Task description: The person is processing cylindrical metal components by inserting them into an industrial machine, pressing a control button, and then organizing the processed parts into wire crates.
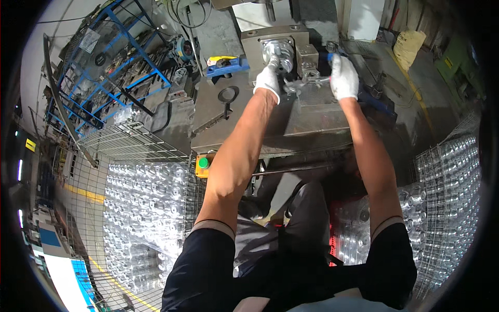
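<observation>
My left hand (267, 81), in a white glove, reaches to a shiny round metal part (280, 53) seated in a steel fixture block (252, 48). Its fingers are closed on the near left side of that part. To the right, my gloved right hand (344, 79) is wrapped around a tool with a blue end (329, 56), whose kind I cannot make out. A thin metal rod (318, 79) runs leftward from beside this hand. Blurred grey bits (294, 86) lie or move between the hands, below a small steel block (307, 56).
On the steel table (296, 125) lies a ring-ended tool (227, 95), with a blue vise-like device (227, 66) behind it. A green push button (203, 163) is at the front edge. Wire cages of shiny metal parts (145, 208) stand left and right (449, 182).
</observation>
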The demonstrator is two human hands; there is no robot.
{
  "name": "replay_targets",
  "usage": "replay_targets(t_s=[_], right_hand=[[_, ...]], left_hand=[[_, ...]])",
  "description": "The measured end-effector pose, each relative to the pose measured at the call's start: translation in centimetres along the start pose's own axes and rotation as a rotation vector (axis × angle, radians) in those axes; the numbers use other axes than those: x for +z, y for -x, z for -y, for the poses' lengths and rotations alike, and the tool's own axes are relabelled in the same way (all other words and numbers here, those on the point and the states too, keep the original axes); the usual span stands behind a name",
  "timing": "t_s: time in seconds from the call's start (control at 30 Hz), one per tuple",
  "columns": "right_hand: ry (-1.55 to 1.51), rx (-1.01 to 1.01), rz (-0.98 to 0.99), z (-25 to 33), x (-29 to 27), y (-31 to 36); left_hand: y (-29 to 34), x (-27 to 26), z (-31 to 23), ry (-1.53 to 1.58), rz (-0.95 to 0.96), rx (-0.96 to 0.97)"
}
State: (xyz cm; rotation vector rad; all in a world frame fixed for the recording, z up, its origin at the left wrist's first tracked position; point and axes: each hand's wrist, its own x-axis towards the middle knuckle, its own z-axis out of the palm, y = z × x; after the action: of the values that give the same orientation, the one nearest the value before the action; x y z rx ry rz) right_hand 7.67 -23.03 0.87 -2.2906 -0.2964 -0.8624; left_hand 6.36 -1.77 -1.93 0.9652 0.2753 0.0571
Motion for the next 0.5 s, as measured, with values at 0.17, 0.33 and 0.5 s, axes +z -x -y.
replay_targets(t_s=[0.17,0.33,0.5], right_hand=[[-0.022,0.093,0.181,4.0,2.1,-2.7],[0.075,-0.351,0.140,3.9,-5.3,4.3],[0.170,-0.218,0.286,-2.9,-12.6,14.3]], left_hand=[[6.4,-0.1,-5.2,-0.663,-0.409,0.139],[15.7,-7.9,-8.0,-0.706,-0.201,0.611],[26.8,-17.4,-6.6,-1.394,-0.293,0.786]])
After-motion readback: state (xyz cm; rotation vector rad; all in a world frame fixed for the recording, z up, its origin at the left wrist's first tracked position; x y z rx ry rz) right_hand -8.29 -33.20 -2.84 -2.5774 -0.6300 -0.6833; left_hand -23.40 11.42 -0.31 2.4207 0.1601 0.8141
